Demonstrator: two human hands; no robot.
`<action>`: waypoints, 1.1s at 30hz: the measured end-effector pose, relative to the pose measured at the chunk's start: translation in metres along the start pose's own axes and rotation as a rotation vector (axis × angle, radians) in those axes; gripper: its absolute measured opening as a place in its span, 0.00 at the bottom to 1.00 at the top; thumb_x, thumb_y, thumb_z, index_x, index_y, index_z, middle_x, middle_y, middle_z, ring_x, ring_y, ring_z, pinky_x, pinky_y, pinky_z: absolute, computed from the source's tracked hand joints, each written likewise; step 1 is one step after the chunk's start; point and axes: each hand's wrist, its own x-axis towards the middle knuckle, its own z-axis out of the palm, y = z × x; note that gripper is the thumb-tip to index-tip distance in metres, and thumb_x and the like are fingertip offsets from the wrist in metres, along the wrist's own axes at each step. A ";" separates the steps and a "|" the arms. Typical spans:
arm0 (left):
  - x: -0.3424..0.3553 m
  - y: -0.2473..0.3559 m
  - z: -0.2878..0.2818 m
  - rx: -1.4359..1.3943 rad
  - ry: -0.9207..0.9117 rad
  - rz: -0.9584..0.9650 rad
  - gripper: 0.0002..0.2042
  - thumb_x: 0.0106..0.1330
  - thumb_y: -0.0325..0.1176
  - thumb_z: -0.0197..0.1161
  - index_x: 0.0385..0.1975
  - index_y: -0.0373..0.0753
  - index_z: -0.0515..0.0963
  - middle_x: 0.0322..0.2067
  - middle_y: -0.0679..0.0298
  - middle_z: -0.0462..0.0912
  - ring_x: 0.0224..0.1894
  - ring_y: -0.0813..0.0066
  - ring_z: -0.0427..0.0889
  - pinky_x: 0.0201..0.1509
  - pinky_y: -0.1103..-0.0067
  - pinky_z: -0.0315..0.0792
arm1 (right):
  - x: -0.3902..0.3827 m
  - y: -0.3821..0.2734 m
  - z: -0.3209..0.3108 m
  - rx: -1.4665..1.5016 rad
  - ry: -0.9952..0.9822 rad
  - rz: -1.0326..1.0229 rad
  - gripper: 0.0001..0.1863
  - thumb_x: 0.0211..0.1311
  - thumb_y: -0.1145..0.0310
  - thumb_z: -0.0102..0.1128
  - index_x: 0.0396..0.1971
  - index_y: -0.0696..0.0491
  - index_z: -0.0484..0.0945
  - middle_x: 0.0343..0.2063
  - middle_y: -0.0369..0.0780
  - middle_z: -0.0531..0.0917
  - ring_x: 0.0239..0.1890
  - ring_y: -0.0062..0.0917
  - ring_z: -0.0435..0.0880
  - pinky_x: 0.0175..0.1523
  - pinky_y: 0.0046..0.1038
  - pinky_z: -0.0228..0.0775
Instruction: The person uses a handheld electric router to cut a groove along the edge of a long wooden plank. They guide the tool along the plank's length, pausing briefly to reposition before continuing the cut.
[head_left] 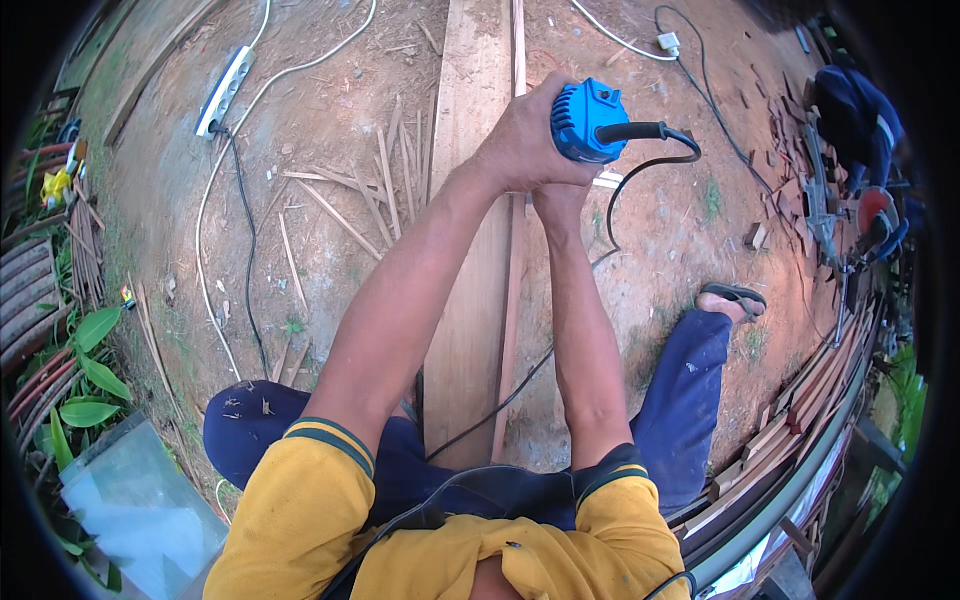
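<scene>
A blue corded power tool (590, 118), with a vented round motor cap like a trim router's, stands over the right edge of a long wooden plank (465, 320). My left hand (528, 132) wraps its left side. On the near side, my right hand (562, 200) is closed around its lower body, partly hidden under the left hand. The tool's base and any bit are out of sight below. Its black cord leaves the cap to the right, then loops back toward me across the plank. A narrower wooden strip (510, 370) runs along the plank's right edge.
A white power strip (225, 92) with cables lies at left, near thin wood offcuts (390, 180). At upper right is a cable joint (668, 42). A person in dark blue (862, 120) bends by a saw with a red guard (876, 212). Stacked lumber (790, 430) lies lower right.
</scene>
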 end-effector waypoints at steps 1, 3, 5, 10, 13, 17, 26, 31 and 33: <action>0.007 -0.003 -0.002 0.000 0.007 -0.008 0.48 0.35 0.43 0.82 0.64 0.42 0.68 0.48 0.54 0.85 0.52 0.60 0.85 0.61 0.68 0.78 | 0.008 0.003 0.002 -0.028 -0.018 0.006 0.10 0.54 0.73 0.70 0.37 0.60 0.85 0.35 0.42 0.90 0.40 0.27 0.88 0.48 0.33 0.78; 0.026 -0.011 -0.008 0.001 0.021 0.010 0.49 0.36 0.43 0.82 0.65 0.41 0.67 0.49 0.54 0.85 0.52 0.60 0.85 0.61 0.68 0.78 | 0.027 0.009 0.008 -0.062 -0.046 -0.003 0.10 0.53 0.74 0.71 0.37 0.60 0.86 0.35 0.42 0.90 0.39 0.26 0.88 0.47 0.32 0.78; 0.049 -0.017 -0.016 0.001 0.048 0.046 0.48 0.37 0.43 0.82 0.65 0.41 0.67 0.49 0.54 0.85 0.52 0.61 0.85 0.60 0.69 0.78 | 0.051 0.017 0.019 -0.073 -0.062 -0.030 0.11 0.53 0.74 0.71 0.37 0.59 0.86 0.35 0.42 0.90 0.39 0.26 0.88 0.46 0.32 0.78; 0.070 -0.018 -0.017 -0.010 0.028 0.021 0.46 0.38 0.42 0.82 0.63 0.40 0.68 0.48 0.55 0.84 0.52 0.63 0.84 0.61 0.70 0.77 | 0.072 0.024 0.024 -0.016 -0.099 0.001 0.15 0.53 0.75 0.71 0.42 0.59 0.83 0.40 0.42 0.88 0.42 0.28 0.87 0.49 0.32 0.77; 0.045 -0.009 -0.006 -0.011 0.008 -0.031 0.45 0.39 0.42 0.82 0.62 0.39 0.68 0.49 0.55 0.84 0.53 0.63 0.84 0.61 0.70 0.76 | 0.050 0.018 0.005 -0.058 -0.153 0.032 0.21 0.54 0.77 0.72 0.49 0.60 0.79 0.47 0.42 0.85 0.49 0.29 0.84 0.56 0.33 0.75; -0.009 0.007 0.008 -0.039 -0.055 -0.019 0.44 0.41 0.39 0.82 0.61 0.39 0.67 0.49 0.55 0.82 0.53 0.63 0.84 0.61 0.69 0.76 | -0.011 0.009 -0.018 -0.051 -0.059 0.018 0.16 0.51 0.71 0.73 0.41 0.58 0.83 0.39 0.43 0.88 0.43 0.31 0.87 0.50 0.35 0.77; -0.144 0.048 0.035 -0.121 -0.141 -0.049 0.41 0.44 0.37 0.82 0.59 0.39 0.65 0.49 0.53 0.76 0.51 0.58 0.81 0.56 0.67 0.75 | -0.148 -0.022 -0.071 0.148 -0.094 0.281 0.29 0.52 0.66 0.76 0.54 0.55 0.76 0.50 0.43 0.83 0.52 0.31 0.83 0.55 0.35 0.77; -0.125 0.039 0.031 -0.098 -0.164 -0.105 0.44 0.44 0.34 0.82 0.62 0.40 0.63 0.51 0.57 0.78 0.55 0.63 0.80 0.62 0.69 0.74 | -0.133 -0.025 -0.066 -0.035 -0.082 0.195 0.32 0.50 0.62 0.77 0.55 0.57 0.75 0.50 0.43 0.83 0.52 0.31 0.83 0.58 0.36 0.76; -0.100 0.032 0.025 -0.176 -0.137 -0.079 0.44 0.44 0.33 0.82 0.63 0.39 0.63 0.53 0.57 0.78 0.57 0.66 0.80 0.63 0.69 0.74 | -0.099 -0.022 -0.053 -0.069 -0.078 0.183 0.33 0.48 0.62 0.77 0.55 0.56 0.75 0.49 0.45 0.83 0.53 0.32 0.84 0.59 0.35 0.75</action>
